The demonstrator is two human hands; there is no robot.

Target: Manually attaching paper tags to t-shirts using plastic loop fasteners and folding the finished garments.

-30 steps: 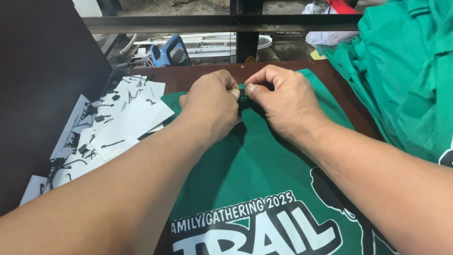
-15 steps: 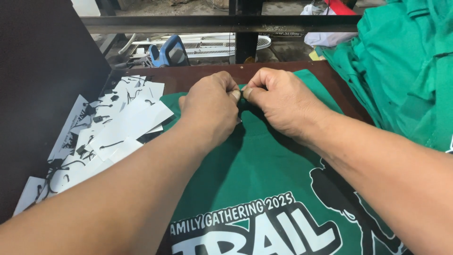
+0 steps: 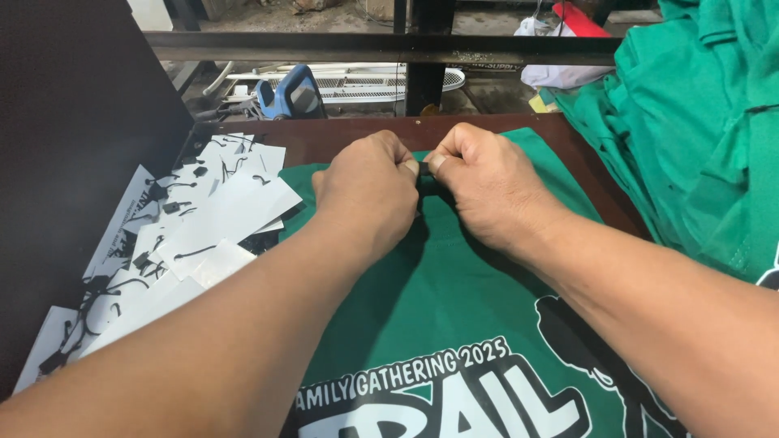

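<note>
both hands, left hand (image 3: 369, 191) and right hand (image 3: 487, 182), pinch the green printed t-shirt (image 3: 454, 324) at its collar near the tabletop's (image 3: 324, 142) far edge; peeled backing sheets (image 3: 219, 215) lie left.

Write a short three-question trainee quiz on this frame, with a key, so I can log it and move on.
1. True or false: the left hand and right hand meet at the far edge of the green shirt.
2. What lies left of the shirt? A) white paper sheets with black scraps B) scissors C) a cup
3. What is heaped at the right of the table?

Key
1. True; both pinch a small dark thing there, too hidden to identify.
2. A
3. A pile of green garments.
</note>
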